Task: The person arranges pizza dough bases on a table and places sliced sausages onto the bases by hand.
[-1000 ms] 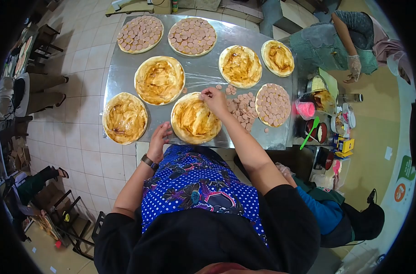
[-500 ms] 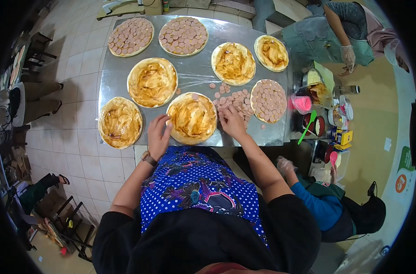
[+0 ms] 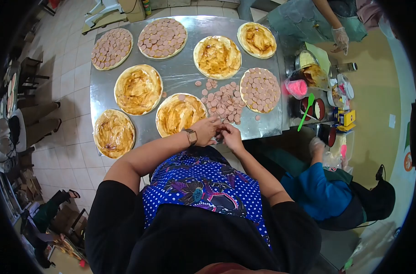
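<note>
My left hand [image 3: 205, 130] reaches across the front edge of the steel table, fingers bent and closed. Against its fingertips my right hand [image 3: 230, 138] is closed too, fingers curled inward. Whatever lies between them is hidden. Just beyond the hands is a loose pile of sausage slices [image 3: 225, 104]. Left of the pile, partly behind my left forearm, lies a sauced pizza base [image 3: 180, 112] with one slice near its far rim. To the right of the pile is a pizza covered in sausage slices [image 3: 260, 90].
More sauced bases [image 3: 138, 89] and sausage-covered pizzas [image 3: 163, 38] lie on the steel table [image 3: 180, 82]. At right stand bowls, a green spatula [image 3: 306, 112] and a yellow box [image 3: 346, 119]. One co-worker in a blue sleeve [image 3: 315, 189] is close at my right; another gloved hand [image 3: 340, 40] is beyond.
My left hand has moved right, from the near base's left side to meet my right hand. The right hand has drawn back from the pile to the table edge. The view has shifted.
</note>
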Tool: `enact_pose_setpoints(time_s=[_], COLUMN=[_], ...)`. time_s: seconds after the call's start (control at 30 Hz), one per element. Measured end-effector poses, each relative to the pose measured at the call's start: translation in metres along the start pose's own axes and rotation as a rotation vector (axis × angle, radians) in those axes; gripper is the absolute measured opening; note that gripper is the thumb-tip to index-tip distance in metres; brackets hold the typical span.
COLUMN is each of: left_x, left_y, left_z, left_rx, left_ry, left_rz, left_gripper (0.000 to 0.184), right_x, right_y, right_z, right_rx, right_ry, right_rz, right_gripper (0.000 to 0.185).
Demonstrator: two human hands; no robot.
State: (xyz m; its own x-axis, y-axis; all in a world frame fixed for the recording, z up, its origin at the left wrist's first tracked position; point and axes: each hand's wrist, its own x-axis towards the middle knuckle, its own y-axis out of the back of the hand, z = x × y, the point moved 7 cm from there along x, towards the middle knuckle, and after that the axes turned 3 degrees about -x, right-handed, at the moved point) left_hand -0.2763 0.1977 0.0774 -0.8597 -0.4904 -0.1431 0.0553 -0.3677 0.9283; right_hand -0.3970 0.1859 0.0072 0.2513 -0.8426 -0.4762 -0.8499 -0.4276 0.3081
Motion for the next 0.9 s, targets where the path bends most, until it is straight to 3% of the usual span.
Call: enact_pose_setpoints(time_s=[0.07,0.13,0.23,0.3,0.43,0.53,0.6,0.63,0.67,0.73,0.77,0.8,0.83,0.9], left_x=[0.004,0.007,0.005,-0.001,-0.014,-0.014,-0.011,-0.009,-0.007,-0.01,-0.018,-0.031,-0.044,-0.086], left_y=[0.0,0.007,0.007,0.011,0.01,0.013,0.012,0.007,0.004,0.005,0.02,0.037,0.056,0.066], left_z=[-0.001,0.0,0.007,0.008,0.012,0.016,0.013,0.01,0.005,-0.003,-0.013,-0.022,-0.031,-0.045], left_rx=[0.023,0.051,0.102,0.172,0.14,0.058,0.08,0.078,0.012,-0.055,-0.084,-0.113,-0.223,-0.355], left_ry=[-0.017,-0.034,-0.07,-0.048,-0.024,-0.05,-0.006,-0.008,0.003,0.017,0.105,0.192,0.326,0.479], left_rz=[0.028,0.059,-0.064,-0.054,0.037,0.061,-0.131,-0.128,-0.055,0.024,0.227,0.429,0.392,0.71], left_gripper=[0.048,0.051,0.058,0.065,0.068,0.07,0.064,0.064,0.058,0.053,0.048,0.045,0.036,0.029], right_x=[-0.005,-0.006,-0.002,0.002,0.026,0.057,0.068,0.069,0.064,0.046,0.04,0.033,0.024,0.003], right_y=[-0.008,-0.013,-0.029,-0.048,-0.064,-0.048,-0.029,-0.017,-0.004,0.031,0.04,0.056,0.064,0.059], right_z=[0.014,0.009,0.005,0.004,-0.021,-0.047,-0.057,-0.058,-0.057,-0.065,-0.051,-0.041,-0.043,-0.034], right_rx=[0.329,0.405,0.631,0.785,0.996,1.065,1.029,1.004,1.0,0.57,0.565,0.256,-0.056,-0.24], right_ry=[-0.165,-0.239,-0.297,-0.417,-0.409,-0.234,-0.124,-0.095,-0.096,-0.046,-0.048,0.082,0.21,0.235], right_rz=[-0.027,-0.055,-0.101,-0.18,-0.369,-0.221,-0.128,-0.103,-0.101,-0.039,-0.037,0.058,0.154,0.16], right_gripper=[0.024,0.026,0.034,0.045,0.06,0.062,0.056,0.043,0.043,0.027,0.027,0.021,0.016,0.016])
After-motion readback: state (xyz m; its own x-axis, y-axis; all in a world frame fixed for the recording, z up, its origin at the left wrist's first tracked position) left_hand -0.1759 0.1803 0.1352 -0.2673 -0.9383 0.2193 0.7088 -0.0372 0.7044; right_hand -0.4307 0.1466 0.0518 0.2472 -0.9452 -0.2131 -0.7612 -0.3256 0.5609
